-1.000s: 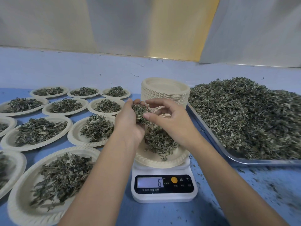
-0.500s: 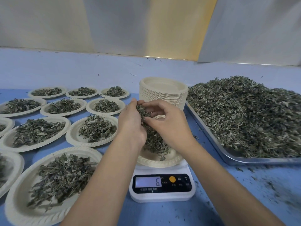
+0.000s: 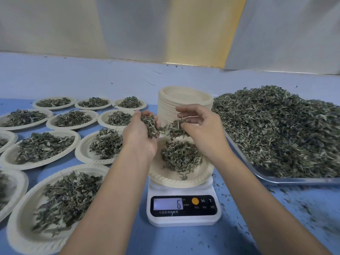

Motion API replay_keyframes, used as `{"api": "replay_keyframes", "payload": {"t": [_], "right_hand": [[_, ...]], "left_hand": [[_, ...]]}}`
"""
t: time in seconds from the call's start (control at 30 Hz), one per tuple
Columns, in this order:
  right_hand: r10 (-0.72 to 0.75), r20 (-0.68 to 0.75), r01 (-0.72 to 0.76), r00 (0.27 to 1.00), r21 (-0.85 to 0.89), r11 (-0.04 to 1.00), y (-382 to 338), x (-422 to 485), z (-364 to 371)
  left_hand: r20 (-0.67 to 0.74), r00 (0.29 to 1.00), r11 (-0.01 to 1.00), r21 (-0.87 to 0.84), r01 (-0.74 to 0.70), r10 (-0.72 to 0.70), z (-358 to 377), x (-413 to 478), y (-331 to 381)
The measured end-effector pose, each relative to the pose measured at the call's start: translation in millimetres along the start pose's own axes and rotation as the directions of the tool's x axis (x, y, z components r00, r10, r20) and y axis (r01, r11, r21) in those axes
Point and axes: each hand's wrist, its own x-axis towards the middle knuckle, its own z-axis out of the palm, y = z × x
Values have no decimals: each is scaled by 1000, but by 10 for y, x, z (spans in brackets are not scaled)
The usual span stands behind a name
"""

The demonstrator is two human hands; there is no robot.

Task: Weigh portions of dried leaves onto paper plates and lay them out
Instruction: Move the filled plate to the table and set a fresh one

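Spanning the lower field, a blue table point(image 3: 184, 242) carries every item. At right, a metal tray point(image 3: 287, 180) holds the bulk heap of dried leaves point(image 3: 285, 129), with loose fragments scattered on the table just beside it. At left, filled paper plates point(image 3: 18, 227) lie in rows, each bearing one portion. Behind centre stands a stack of empty plates point(image 3: 184, 100), near the tray's left edge. In front of the stack sits a white digital scale point(image 3: 184, 220); its display point(image 3: 168, 204) reads 6. On the scale rests the weighing plate point(image 3: 176, 181) with a mound of leaves point(image 3: 181, 157) near its middle. Both hands hover above this plate. The left hand point(image 3: 139, 138) is cupped, fingers curled round a clump of leaves point(image 3: 150, 124). The right hand point(image 3: 204, 133) pinches a tuft of leaves point(image 3: 176, 127) between thumb and loosely bent fingers, close beside the left hand's clump.
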Motion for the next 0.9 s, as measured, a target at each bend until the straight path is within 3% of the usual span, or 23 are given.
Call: {"api": "replay_keyframes", "payload": {"t": [0.33, 0.67, 0.9], "right_hand": [[20, 66, -14, 998, -92, 996, 75, -8, 37], [64, 145, -96, 987, 228, 969, 2, -20, 35], [69, 190, -118, 979, 262, 958, -29, -37, 21]], "left_hand": [[-26, 1000, 995, -96, -12, 10, -43, 3, 107], [-1, 1000, 996, -87, 8, -8, -36, -1, 94], [-1, 1000, 998, -61, 12, -12, -25, -22, 64]]}}
